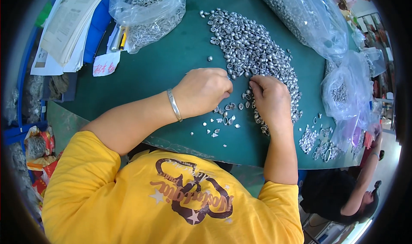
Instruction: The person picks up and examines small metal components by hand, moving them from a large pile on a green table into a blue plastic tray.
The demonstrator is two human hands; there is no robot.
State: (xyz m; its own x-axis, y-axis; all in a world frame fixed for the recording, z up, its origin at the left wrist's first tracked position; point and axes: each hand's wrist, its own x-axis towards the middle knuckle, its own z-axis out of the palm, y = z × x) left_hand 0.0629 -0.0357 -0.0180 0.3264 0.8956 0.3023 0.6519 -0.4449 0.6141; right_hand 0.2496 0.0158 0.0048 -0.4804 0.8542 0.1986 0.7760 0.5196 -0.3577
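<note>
A large heap of small, hollow, silver-grey metal pieces (253,40) spreads over the green tabletop (163,79). Beside the heap's near left edge is my left hand (208,91), its fingers curled together and whatever they grip hidden. My right hand (271,97) rests on the near side of the heap, thumb and fingers pinched at the pieces; what is between them is too small to make out. Below my hands lie a few loose hollow pieces (226,114) and several small flat silver bits (214,134). One round piece (210,58) sits apart, left of the heap.
Clear bags of metal parts stand at the back left (156,27) and back right (309,21), another bag (345,89) at the right. Small flat parts (308,140) and metal rings (327,151) lie near the right edge. Papers (71,27) hang over the left side. Another person (339,194) is at lower right.
</note>
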